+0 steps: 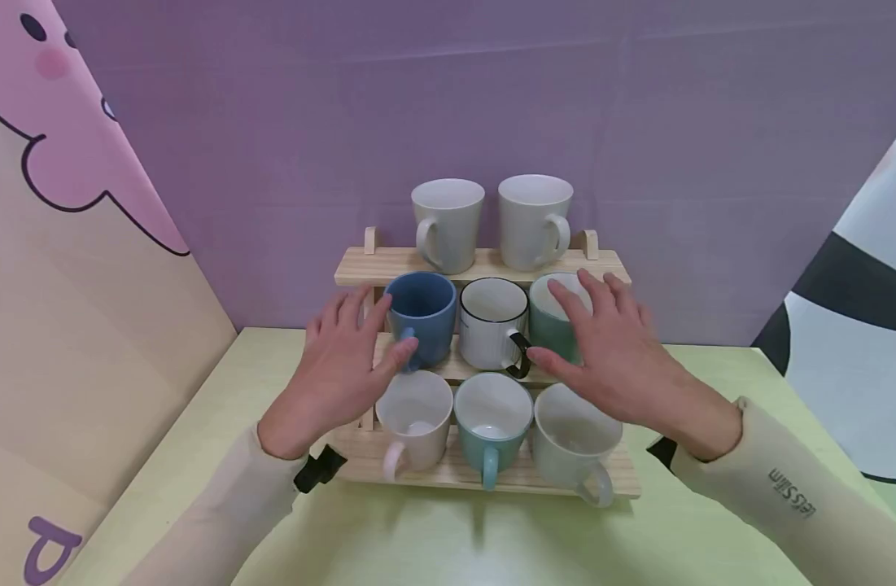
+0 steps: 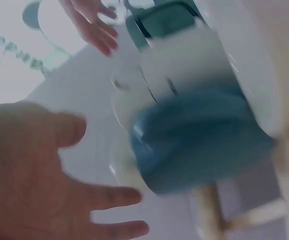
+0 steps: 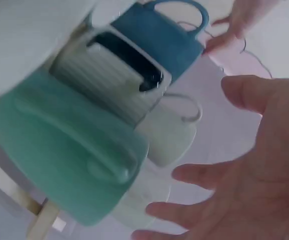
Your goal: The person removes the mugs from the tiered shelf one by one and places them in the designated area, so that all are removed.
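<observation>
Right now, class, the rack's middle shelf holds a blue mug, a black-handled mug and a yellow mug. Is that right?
Not quite: the third is a green mug, not a yellow one, as the right wrist view shows. The middle shelf does hold the blue mug and the black-handled mug.

A: What was the back wall (image 1: 308, 146)?
B: Purple, faint creases, ran nearly full width.
A: What stood on the left?
B: A cream panel (image 1: 74, 350) slanted in; carried a pink cartoon figure (image 1: 111, 171) up top, purple letter-like mark (image 1: 37, 566) low down.
A: And right?
B: White panel (image 1: 843, 391), had big black cartoon patches (image 1: 843, 277).
A: Furniture?
B: Pale yellow-green surface (image 1: 177, 472), back edge ran along the purple.
A: Light?
B: Looked soft; blurry shadows (image 1: 478, 521) fell on the surface's near part.
</observation>
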The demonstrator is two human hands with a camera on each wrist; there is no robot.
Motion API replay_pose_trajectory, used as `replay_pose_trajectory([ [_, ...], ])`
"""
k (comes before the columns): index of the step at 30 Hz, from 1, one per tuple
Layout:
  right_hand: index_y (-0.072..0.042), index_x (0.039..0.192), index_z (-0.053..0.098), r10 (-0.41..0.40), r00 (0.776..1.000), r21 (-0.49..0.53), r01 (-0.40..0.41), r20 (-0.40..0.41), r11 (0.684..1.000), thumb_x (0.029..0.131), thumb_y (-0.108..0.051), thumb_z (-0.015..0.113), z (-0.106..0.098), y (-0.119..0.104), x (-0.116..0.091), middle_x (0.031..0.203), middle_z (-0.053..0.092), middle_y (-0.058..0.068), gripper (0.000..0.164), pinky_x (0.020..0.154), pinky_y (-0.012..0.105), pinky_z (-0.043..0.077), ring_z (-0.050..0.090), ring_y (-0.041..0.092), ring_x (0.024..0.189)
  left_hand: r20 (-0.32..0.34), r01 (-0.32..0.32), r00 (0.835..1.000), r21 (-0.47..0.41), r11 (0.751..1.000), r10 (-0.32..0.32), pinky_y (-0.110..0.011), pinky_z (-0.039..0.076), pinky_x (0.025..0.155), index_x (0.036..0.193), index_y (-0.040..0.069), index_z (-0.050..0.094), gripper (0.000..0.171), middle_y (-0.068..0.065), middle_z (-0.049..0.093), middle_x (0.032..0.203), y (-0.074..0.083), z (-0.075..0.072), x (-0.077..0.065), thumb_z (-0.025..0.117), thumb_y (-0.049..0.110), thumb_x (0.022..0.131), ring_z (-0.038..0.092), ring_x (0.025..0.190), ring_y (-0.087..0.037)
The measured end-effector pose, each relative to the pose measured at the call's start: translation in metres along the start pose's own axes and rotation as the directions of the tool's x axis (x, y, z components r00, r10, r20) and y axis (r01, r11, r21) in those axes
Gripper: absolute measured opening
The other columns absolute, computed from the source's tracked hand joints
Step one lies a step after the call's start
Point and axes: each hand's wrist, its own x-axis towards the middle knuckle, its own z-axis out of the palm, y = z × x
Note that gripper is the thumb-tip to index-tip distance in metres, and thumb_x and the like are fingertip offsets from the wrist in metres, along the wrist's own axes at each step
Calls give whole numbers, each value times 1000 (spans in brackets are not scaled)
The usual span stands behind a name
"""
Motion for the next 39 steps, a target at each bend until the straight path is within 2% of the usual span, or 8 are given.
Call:
replay_pose_trajectory([
  [5,-2,141,35,-59,988,180,84,-140,980,91,-33,63,-13,13,19,136,32,26,65,97,60,25,26,45,124,-114,64,990,-125,990,-78,-51,29,99,139,1,41,54,-19,38,135,-31,10,2,48,35,98,31,122,-37],
  [8,1,138,38,-47,978,275,103,-204,956,92,-29,62,-21,21,36,128,37,24,60,95,55,29,32,40,119,-100,114,986,-195,974,-136,-50,35,95,139,-2,39,51,-21,43,129,-49,21,4,49,28,98,36,119,-36],
  [11,2,138,37,3,976,332,70,-216,941,93,-32,60,-28,29,55,130,37,23,62,94,54,32,35,39,118,-50,151,984,-257,955,-169,-50,39,92,139,-3,37,51,-22,47,124,-65,33,6,49,25,98,42,115,-35],
  [18,3,145,26,137,986,337,-97,-97,936,91,-49,55,-40,43,102,144,29,24,80,101,55,30,31,39,128,40,188,982,-290,938,-185,-47,45,83,135,-5,41,46,-21,49,119,-87,56,9,50,22,98,50,101,-33],
  [21,7,143,28,156,987,294,-139,-36,946,89,-53,54,-44,46,120,141,34,27,85,102,54,30,34,41,127,29,181,983,-278,943,-180,-47,45,83,133,-5,44,44,-22,46,121,-91,61,9,52,20,97,49,104,-34],
  [24,10,135,38,170,985,271,-165,7,948,88,-56,54,-45,49,132,128,46,28,83,96,52,37,44,40,116,33,165,986,-266,950,-162,-48,45,83,131,-7,45,43,-24,45,122,-94,63,9,53,17,96,49,104,-36],
  [29,6,125,47,217,974,277,-228,73,933,81,-66,55,-44,47,139,113,55,21,84,80,46,45,52,34,98,72,145,989,-260,955,-131,-45,46,81,128,-11,46,41,-26,48,116,-95,63,4,54,12,95,51,97,-35],
  [39,5,142,31,297,950,282,-312,96,907,77,-67,57,-49,42,141,132,45,24,101,89,49,43,46,36,112,66,124,992,-263,957,-111,-44,46,79,129,-13,46,43,-26,49,114,-93,61,4,56,13,95,51,94,-34],
])
